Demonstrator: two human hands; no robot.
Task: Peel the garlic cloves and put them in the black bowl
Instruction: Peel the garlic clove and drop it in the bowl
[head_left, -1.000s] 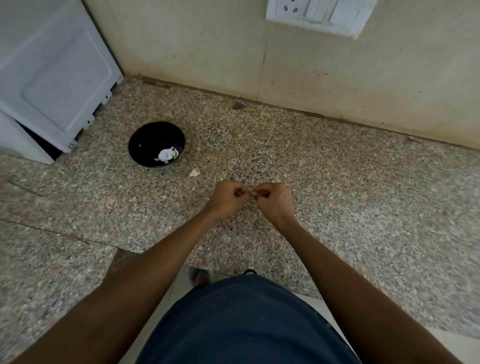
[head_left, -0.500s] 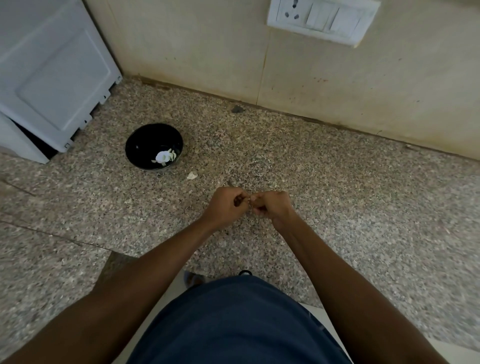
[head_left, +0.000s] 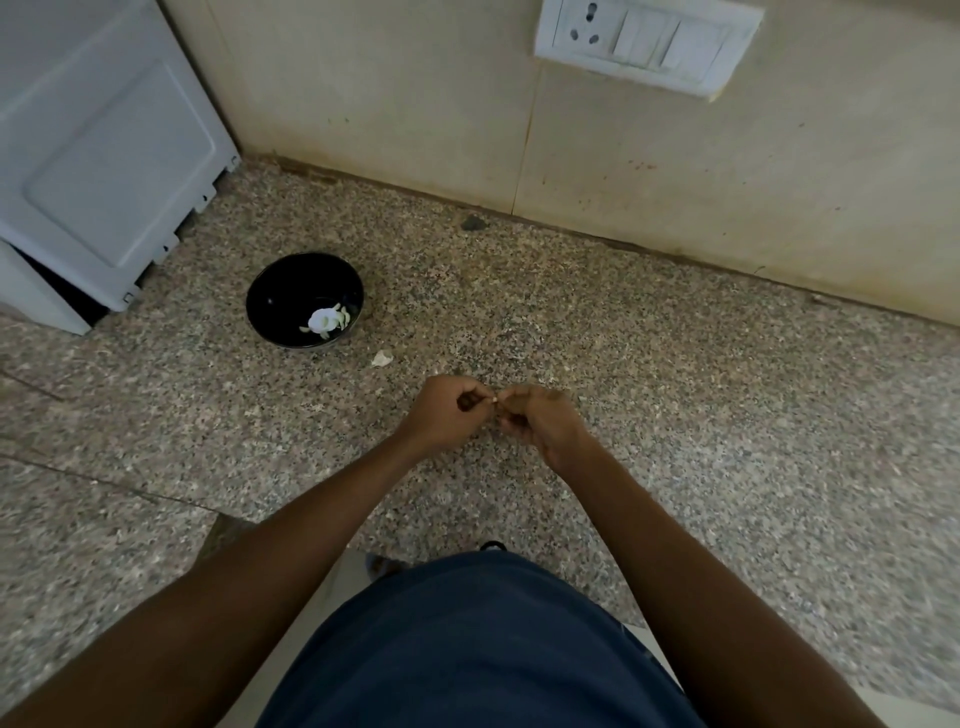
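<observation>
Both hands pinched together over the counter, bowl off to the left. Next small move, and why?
Probably keep stripping skin: left hand and right hand both pinch a small garlic clove, only a pale speck showing. Once bare, carry it left to the black bowl, which already holds pale pieces.

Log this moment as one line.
step: peeling | hands: both pinch a clove over the counter | bowl: holds pale pieces | scrap beside bowl

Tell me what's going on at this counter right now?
A person works a small pale garlic clove between both hands above the speckled granite counter: left hand and right hand each pinch it. The round black bowl holds some pale garlic already. A white peel scrap lies beside it.
</observation>
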